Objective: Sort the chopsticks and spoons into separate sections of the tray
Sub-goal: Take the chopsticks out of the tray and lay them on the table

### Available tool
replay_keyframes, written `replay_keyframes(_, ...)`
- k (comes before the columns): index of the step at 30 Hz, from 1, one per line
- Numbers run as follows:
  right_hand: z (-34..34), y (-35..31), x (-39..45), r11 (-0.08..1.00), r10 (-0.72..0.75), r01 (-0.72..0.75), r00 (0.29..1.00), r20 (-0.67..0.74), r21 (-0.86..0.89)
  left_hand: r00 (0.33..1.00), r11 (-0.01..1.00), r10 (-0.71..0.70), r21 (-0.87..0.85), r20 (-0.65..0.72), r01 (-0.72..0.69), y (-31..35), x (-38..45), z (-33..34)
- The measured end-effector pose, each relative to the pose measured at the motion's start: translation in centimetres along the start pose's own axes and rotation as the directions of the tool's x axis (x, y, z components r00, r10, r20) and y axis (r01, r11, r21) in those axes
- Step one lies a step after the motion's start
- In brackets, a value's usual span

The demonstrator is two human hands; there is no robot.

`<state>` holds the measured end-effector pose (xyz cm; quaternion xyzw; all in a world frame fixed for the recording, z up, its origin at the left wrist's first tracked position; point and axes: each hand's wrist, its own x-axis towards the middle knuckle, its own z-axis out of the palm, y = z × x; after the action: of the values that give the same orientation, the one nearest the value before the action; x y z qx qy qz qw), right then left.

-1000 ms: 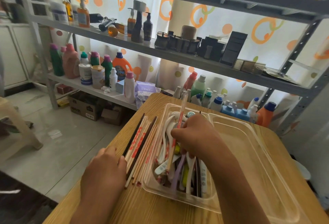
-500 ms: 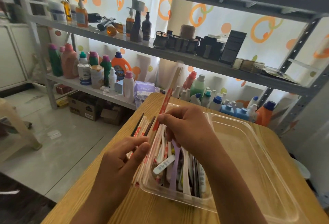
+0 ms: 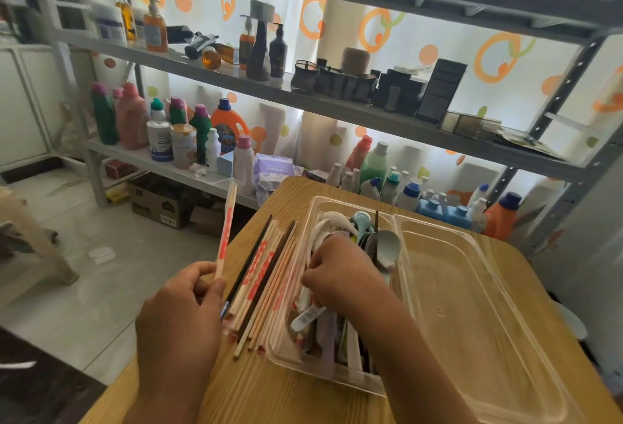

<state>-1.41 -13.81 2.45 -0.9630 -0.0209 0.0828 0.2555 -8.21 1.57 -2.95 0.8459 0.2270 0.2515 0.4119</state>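
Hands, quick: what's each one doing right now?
Left hand: holds a wrapped chopstick pair, raised.
Right hand: fingers curled down among the spoons; what it grips cannot be told.

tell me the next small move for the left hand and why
Probably lower the wrapped chopstick pair that the left hand holds tilted in the air onto the chopstick pile on the table beside the tray, joining the sorted ones.

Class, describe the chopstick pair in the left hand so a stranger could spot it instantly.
Start at the wooden table, left of the clear tray. There the left hand pinches a wrapped chopstick pair. Unlike the chopsticks lying flat beside it, it points upward, clear of the table.
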Motion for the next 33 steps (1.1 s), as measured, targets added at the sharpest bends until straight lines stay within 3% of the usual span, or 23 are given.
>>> replay_keyframes(18, 0.6, -1.0, -0.7, 0.983, 0.026, -0.013, 0.997, 0.073, -0.183, 0.992, 0.933, -0.073, 0.357, 0.099, 0.033, -1.0, 0.5, 0.3)
replay_keyframes(23, 0.6, -1.4, -1.0, 0.980, 0.043, -0.019, 0.992, 0.115, -0.196, 0.988, 0.891, -0.019, 0.452, 0.155, -0.054, -1.2, 0.3, 0.5)
replay_keyframes(28, 1.1, -1.4, -0.6, 0.996, 0.061, -0.052, 0.990, 0.128, -0.073, 0.987, 0.883, -0.001, 0.464, 0.159, -0.073, -1.4, 0.3, 0.9)
replay_keyframes(33, 0.8, -1.1, -0.4, 0.996, 0.078, -0.083, 0.986, 0.150, 0.024, 0.991, 0.930, 0.067, 0.352, 0.119, -0.105, -1.7, 0.6, 1.6)
